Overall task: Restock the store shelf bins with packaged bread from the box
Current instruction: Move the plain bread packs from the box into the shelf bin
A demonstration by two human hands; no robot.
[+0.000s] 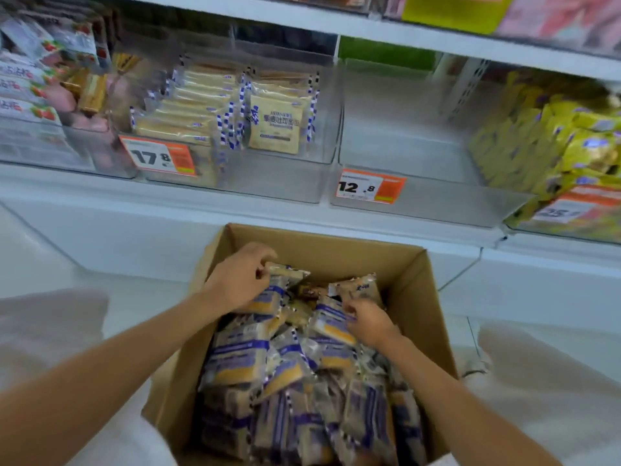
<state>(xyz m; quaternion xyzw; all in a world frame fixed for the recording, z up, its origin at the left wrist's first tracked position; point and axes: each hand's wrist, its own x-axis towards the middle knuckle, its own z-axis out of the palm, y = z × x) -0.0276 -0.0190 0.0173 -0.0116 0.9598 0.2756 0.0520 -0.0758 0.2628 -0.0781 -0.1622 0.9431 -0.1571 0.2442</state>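
Your left hand is down in the far left part of the brown cardboard box. Its fingers are curled and pinch the crinkled top edge of a bread pack. Your right hand, a little nearer and to the right, has its fingers bent tight on the rim of a second pack.

The box is open-topped with flat, matte walls. It is filled with loose packs: flat, squarish, wrapped in glossy clear film with blue-and-white bands, tan slices showing through. Those nearest you are blurred.

Beyond the box, on the white shelf, stand straight-walled bins of clear hard plastic. The left-middle bin holds similar flat packs upright in rows, their sealed edges striped blue and white. An orange-and-white price tag reading 17.8 sits on its front. Just right of it, the next bin carries a 12.8 tag. At far right lie crinkly yellow bags, and at far left pink packets printed with strawberries.
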